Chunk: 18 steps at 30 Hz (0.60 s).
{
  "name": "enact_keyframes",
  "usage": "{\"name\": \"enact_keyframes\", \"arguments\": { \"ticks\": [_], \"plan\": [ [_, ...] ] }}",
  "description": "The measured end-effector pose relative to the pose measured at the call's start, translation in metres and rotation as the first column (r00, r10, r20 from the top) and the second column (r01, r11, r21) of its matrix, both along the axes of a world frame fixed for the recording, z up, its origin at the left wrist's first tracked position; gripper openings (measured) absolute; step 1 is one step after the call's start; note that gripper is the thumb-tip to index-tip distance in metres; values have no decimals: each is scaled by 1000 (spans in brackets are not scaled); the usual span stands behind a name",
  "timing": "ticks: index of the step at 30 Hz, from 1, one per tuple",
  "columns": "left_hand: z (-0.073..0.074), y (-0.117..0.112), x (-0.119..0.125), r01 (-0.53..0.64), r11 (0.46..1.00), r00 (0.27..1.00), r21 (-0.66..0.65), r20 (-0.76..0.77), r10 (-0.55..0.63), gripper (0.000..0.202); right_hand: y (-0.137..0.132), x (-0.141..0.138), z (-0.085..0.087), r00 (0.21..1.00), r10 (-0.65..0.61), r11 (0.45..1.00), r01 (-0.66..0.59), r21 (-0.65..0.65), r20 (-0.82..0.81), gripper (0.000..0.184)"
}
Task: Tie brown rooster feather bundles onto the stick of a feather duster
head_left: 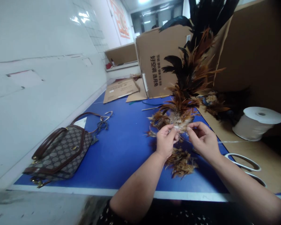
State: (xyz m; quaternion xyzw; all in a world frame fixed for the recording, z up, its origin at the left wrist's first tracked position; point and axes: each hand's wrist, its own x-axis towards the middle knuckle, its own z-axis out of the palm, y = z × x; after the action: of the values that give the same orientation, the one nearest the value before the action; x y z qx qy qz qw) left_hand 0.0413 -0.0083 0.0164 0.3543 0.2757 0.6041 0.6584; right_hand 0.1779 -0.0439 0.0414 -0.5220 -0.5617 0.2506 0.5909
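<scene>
A tall feather plume, black at the top and brown to orange lower down, rises in front of me with its pale base towards my body. My left hand is closed, thumb and fingers pinching that whitish base. Just to the right, my right hand has thumb and forefinger pinched together at the base's edge; its fingertips touch the light feathers there. Loose brown feathers lie on the blue table below my hands. More feathers sit behind my left hand, partly merging with the plume.
A patterned handbag lies at the left near the wall. On the cardboard at right are a white spool, white-handled scissors partly behind my forearm, and a dark feather bundle. A large cardboard box stands behind.
</scene>
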Motion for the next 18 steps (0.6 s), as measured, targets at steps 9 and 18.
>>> {"name": "enact_keyframes", "arguments": {
  "ticks": [9, 18],
  "plan": [
    [0, -2, 3, 9, 1000, 1000, -4, -10, -9, 42, 7, -8, -2, 997, 60, 998, -60, -2, -47, 30],
    [-3, 0, 3, 29, 999, 1000, 30, 4, -29, 38, -1, -10, -9, 999, 38, 988, -41, 147, 24, 20]
  ]
}}
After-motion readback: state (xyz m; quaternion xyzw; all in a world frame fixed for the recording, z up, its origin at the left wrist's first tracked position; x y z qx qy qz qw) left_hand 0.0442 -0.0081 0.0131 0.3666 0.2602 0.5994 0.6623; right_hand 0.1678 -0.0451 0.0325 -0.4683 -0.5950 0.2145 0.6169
